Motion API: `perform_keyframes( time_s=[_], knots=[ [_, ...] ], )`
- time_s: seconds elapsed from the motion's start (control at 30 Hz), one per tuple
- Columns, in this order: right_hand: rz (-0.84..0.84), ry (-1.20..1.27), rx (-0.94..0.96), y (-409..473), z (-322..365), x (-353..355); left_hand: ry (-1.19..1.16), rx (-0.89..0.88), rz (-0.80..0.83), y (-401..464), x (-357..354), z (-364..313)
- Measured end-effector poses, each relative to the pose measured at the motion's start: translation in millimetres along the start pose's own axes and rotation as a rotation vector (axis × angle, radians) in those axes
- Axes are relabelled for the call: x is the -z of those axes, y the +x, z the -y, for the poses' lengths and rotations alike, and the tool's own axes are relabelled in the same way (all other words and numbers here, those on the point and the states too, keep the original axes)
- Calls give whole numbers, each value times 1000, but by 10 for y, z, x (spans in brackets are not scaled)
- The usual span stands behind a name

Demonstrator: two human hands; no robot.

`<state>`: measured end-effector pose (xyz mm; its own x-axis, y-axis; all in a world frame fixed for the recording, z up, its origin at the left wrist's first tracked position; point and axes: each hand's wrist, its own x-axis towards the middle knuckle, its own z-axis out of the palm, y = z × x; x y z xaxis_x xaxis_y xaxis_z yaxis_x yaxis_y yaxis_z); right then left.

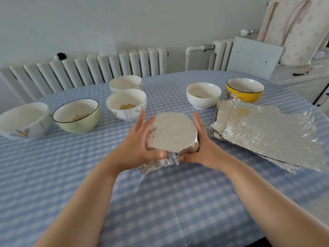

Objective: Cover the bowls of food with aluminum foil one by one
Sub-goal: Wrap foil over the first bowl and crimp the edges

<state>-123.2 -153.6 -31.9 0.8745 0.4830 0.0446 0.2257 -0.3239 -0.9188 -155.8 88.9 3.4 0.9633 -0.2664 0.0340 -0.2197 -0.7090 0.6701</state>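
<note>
A bowl wrapped in aluminum foil (172, 132) stands at the middle of the table, its top smooth and its sides crinkled. My left hand (140, 143) presses the foil against its left side, fingers straight and spread, thumb on the front fold. My right hand (201, 145) presses the right side the same way, thumb at the front. Several uncovered bowls holding a little yellow food stand behind: a leaf-patterned white one (23, 120), a green one (76, 114), two white ones (126, 104) (125, 83), a small white one (203, 95) and a yellow one (245, 90).
A stack of loose foil sheets (267, 129) lies to the right of the wrapped bowl. The table wears a blue checked cloth (160, 202). White radiators (89, 70) line the wall behind, and a white cabinet (302, 81) stands at the back right.
</note>
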Motion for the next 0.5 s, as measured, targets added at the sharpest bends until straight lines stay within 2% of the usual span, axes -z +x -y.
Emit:
perform_keyframes(
  time_s=[0.07,0.13,0.27,0.33,0.43,0.5],
  knots=[
    [5,14,-7,-4,-18,-4,37,-93,-136,-11,-21,-75],
    [2,31,-14,-12,-11,-8,176,-198,-277,20,-102,-192],
    [-6,47,-35,-19,-22,5,392,-215,-217,96,-252,-322],
    [3,50,-27,-34,-21,22,417,-186,-201,97,-263,-299],
    [104,178,-31,-115,1,131,431,-167,-192,91,-256,-279],
    [45,263,-60,-161,10,222,426,-164,-188,93,-257,-273]
  ],
)
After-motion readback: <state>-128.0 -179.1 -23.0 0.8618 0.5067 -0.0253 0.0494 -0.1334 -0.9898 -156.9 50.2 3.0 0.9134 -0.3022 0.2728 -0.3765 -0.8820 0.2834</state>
